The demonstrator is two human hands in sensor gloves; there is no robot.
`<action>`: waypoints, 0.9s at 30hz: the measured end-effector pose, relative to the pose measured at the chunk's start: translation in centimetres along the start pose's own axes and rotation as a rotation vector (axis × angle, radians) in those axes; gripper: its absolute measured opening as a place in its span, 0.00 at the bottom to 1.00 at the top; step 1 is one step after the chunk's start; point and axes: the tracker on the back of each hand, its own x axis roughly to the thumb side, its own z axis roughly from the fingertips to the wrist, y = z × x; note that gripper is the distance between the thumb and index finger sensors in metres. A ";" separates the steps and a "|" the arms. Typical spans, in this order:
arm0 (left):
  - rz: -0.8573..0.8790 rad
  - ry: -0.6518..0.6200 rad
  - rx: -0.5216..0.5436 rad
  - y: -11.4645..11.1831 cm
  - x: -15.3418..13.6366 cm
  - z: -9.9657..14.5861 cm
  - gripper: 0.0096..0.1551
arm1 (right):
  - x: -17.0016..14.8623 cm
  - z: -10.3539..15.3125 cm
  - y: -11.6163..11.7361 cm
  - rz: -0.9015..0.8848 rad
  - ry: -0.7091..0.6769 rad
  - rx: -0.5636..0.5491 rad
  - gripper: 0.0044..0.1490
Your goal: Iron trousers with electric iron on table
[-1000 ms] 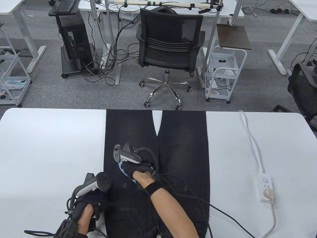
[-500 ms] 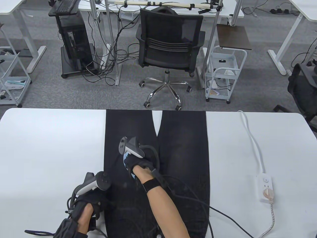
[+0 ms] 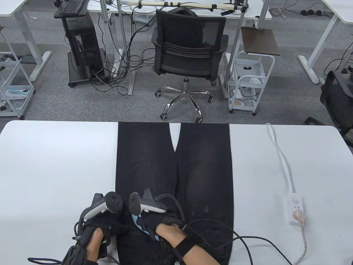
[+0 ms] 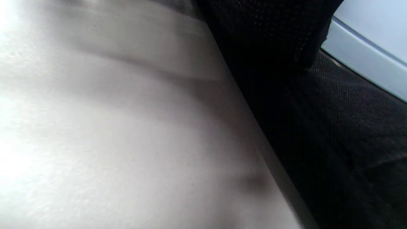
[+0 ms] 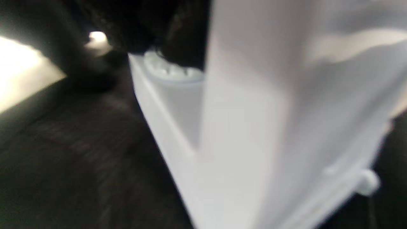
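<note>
Black trousers (image 3: 193, 171) lie flat on the white table (image 3: 55, 165), legs pointing away from me. My right hand (image 3: 157, 222) grips the handle of a pale blue and white iron (image 3: 138, 222) that rests on the left trouser leg near the front edge. The iron (image 5: 254, 127) fills the blurred right wrist view, over dark cloth. My left hand (image 3: 103, 225) rests on the trousers' left edge just beside the iron; its fingers are hard to make out. In the left wrist view, black fabric (image 4: 334, 143) meets the table (image 4: 111, 127).
A white power strip (image 3: 295, 209) with a plug in it lies at the right, its white cable (image 3: 281, 154) running to the far edge. The braided cord (image 3: 303, 243) and black cables (image 3: 248, 240) cross the trousers near my right arm. An office chair (image 3: 189, 49) stands beyond the table.
My right hand has pulled the iron back along the left trouser leg toward the front edge, ending close beside the left hand. The left hand has stayed in place.
</note>
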 end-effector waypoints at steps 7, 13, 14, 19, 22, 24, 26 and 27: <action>0.009 -0.007 -0.003 0.0 -0.2 0.0 0.68 | 1.0 1.7 0.7 0.100 -0.021 -0.133 0.33; 0.015 -0.013 -0.005 -0.1 -0.2 0.0 0.67 | -0.5 -3.5 -1.9 0.094 0.068 -0.169 0.33; 0.014 -0.012 -0.006 0.0 -0.2 0.0 0.67 | -0.7 -4.3 -2.4 0.111 0.086 -0.179 0.33; -0.004 -0.010 -0.009 0.0 -0.1 0.0 0.67 | -3.6 -10.6 -5.5 -0.066 0.219 -0.106 0.33; -0.010 -0.009 -0.009 -0.1 -0.1 -0.1 0.68 | -5.2 -13.4 -7.0 -0.057 0.298 -0.145 0.33; -0.012 -0.009 -0.009 -0.1 0.0 -0.1 0.67 | -6.4 -14.7 -7.7 -0.084 0.363 -0.148 0.33; -0.014 -0.010 -0.009 -0.1 0.0 -0.1 0.67 | -7.2 -15.2 -8.0 -0.116 0.415 -0.151 0.33; -0.016 -0.011 -0.009 -0.1 0.0 -0.1 0.67 | -7.6 -15.3 -8.2 -0.146 0.438 -0.144 0.34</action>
